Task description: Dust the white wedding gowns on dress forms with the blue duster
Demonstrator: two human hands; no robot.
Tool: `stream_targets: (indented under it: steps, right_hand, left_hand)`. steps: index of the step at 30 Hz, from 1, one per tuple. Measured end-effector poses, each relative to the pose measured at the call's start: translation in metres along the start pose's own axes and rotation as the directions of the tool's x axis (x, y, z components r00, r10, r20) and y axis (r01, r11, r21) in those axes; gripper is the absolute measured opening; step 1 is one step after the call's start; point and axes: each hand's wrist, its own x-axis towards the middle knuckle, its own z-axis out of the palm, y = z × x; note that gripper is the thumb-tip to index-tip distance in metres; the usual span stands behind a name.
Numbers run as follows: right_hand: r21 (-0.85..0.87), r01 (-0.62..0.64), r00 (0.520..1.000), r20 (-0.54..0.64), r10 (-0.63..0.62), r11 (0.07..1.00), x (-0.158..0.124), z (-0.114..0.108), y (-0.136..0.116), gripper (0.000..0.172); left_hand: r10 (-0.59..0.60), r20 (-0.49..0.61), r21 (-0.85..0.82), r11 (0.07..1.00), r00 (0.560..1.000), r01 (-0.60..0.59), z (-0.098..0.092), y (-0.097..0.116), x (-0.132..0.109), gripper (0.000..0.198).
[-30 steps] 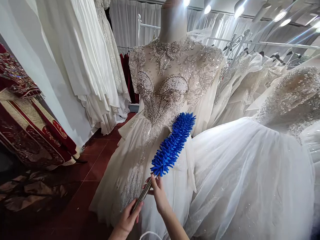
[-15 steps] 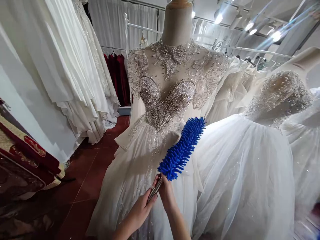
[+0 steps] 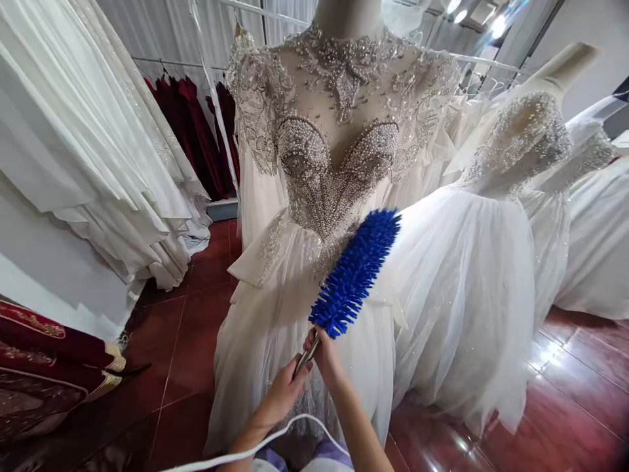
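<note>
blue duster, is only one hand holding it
No, the left hand and right hand both grip the handle of the blue duster.

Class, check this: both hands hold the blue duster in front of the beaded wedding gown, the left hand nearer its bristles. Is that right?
Not quite: in the head view, the right hand is nearer the bristles; the left hand grips lower on the handle. Both hold the blue duster in front of the beaded wedding gown.

Red tiled floor (image 3: pixel 196 341) (shiny at right) under white gown skirts (image 3: pixel 265 328)
</note>
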Motion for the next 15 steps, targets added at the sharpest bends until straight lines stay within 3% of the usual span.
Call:
stream_targets:
  steps: [4,7,12,15]
  right_hand:
    - [-0.002,-0.026,0.993,-0.118,0.025,1.000,0.005,-0.016,0.023,0.037]
    - [0.003,0.010,0.987,-0.163,-0.010,1.000,-0.001,-0.016,0.020,0.037]
    - [0.013,0.088,0.993,0.074,-0.089,0.996,0.004,0.006,-0.024,0.033]
    - [-0.044,0.025,0.993,0.118,-0.020,0.999,0.014,0.003,-0.024,0.034]
  left_hand:
    - [-0.019,-0.008,0.064,0.998,1.000,0.019,0.009,-0.028,0.001,0.043]
    - [-0.065,0.007,0.054,0.996,0.998,0.064,0.011,-0.020,-0.002,0.040]
    - [0.100,-0.085,0.116,0.989,0.991,-0.090,0.004,0.029,0.011,0.041]
    - [0.045,-0.077,0.115,0.993,0.996,-0.036,0.007,0.021,0.023,0.056]
